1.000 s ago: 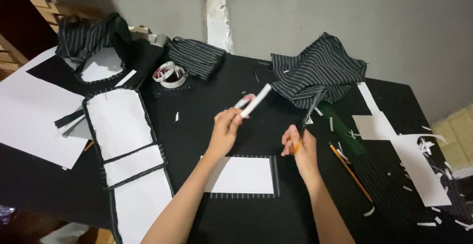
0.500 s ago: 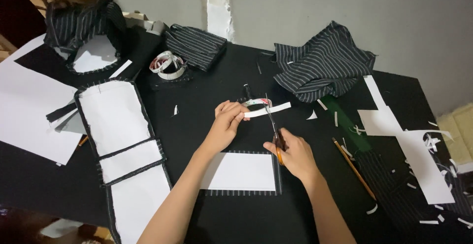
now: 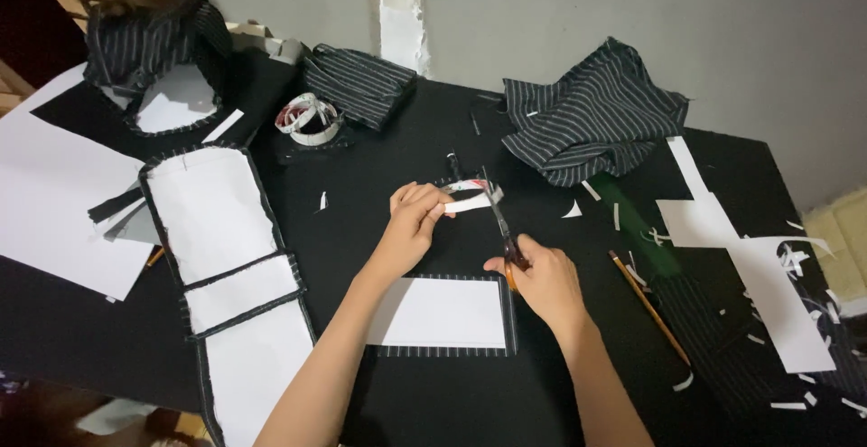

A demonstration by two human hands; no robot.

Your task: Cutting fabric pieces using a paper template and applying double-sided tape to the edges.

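Observation:
My left hand (image 3: 414,217) pinches a short white strip (image 3: 470,200) just above the black table (image 3: 406,167). Scissors (image 3: 499,221) with orange handles are in my right hand (image 3: 540,277), and their blades meet the right end of the strip. A white rectangular piece edged with striped fabric (image 3: 442,313) lies flat directly below both hands.
A long white panel edged in striped cloth (image 3: 221,266) lies at the left beside white paper sheets (image 3: 54,203). Striped fabric heaps (image 3: 591,117) and a tape roll (image 3: 307,117) sit at the back. A pencil (image 3: 648,307), white cutouts (image 3: 741,257) and paper scraps lie on the right.
Both hands came closer together and lower. The right hand brought the scissors up to the strip, and the blades now reach its right end. The strip looks shorter than a second ago.

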